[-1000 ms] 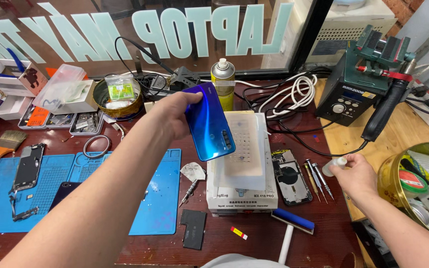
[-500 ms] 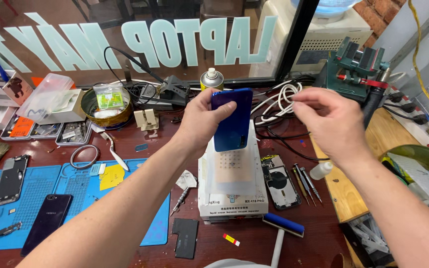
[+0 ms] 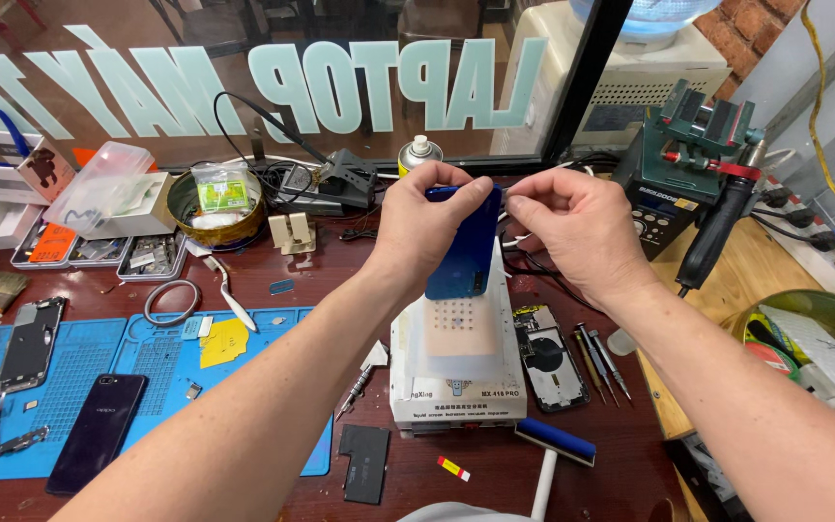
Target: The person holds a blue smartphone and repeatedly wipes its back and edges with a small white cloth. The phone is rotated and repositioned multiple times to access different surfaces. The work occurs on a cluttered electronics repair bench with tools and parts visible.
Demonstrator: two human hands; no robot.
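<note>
We hold blue phone (image 3: 463, 253) upright above white heating machine (image 3: 458, 360), mid-bench. Left hand (image 3: 424, 224) wrapped round phone's upper half, fingers closed on it. Right hand (image 3: 572, 230) pinches phone's top right corner (thumb and forefinger together). Dark phone (image 3: 97, 431) lies on blue mat (image 3: 147, 387), well apart.

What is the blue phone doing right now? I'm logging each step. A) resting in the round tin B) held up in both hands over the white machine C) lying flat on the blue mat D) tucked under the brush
B: the left hand grips the blue phone upright, the right hand pinches its top edge, and the white machine sits below.
</note>
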